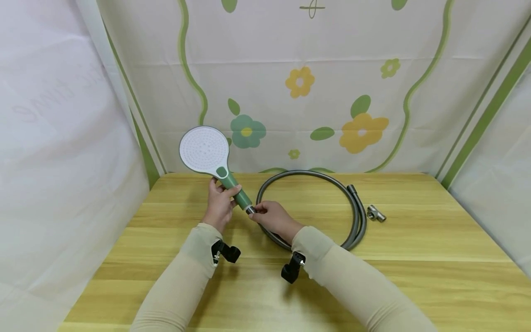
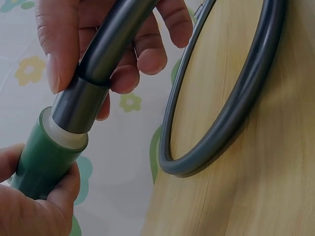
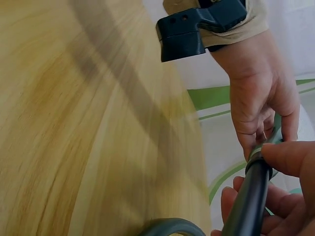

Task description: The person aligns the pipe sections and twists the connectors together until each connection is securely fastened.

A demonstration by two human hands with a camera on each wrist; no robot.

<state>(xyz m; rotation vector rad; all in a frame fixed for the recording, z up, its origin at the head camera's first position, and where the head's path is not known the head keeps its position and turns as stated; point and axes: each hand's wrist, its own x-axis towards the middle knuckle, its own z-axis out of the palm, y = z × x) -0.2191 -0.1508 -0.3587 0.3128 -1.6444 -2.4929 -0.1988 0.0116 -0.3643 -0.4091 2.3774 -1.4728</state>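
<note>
My left hand [image 1: 220,206] grips the green handle of a shower head [image 1: 204,150], whose white round face is turned toward me. At the lower end of that handle, my right hand [image 1: 277,217] pinches the collar of a dark grey shower hose [image 1: 307,172]. In the left wrist view the hose collar [image 2: 78,105] sits over the pale threaded end [image 2: 61,132] of the handle, with part of the pale end still showing. The right wrist view shows the thumb [image 3: 290,156] against the hose by the joint. The hose's other end [image 1: 351,189] lies loose on the table.
A small metal T-shaped fitting [image 1: 376,213] lies right of the coiled hose on the wooden table [image 1: 435,230]. A white cloth backdrop [image 1: 265,41] with printed flowers stands behind the table's far edge, and plain white cloth hangs at both sides.
</note>
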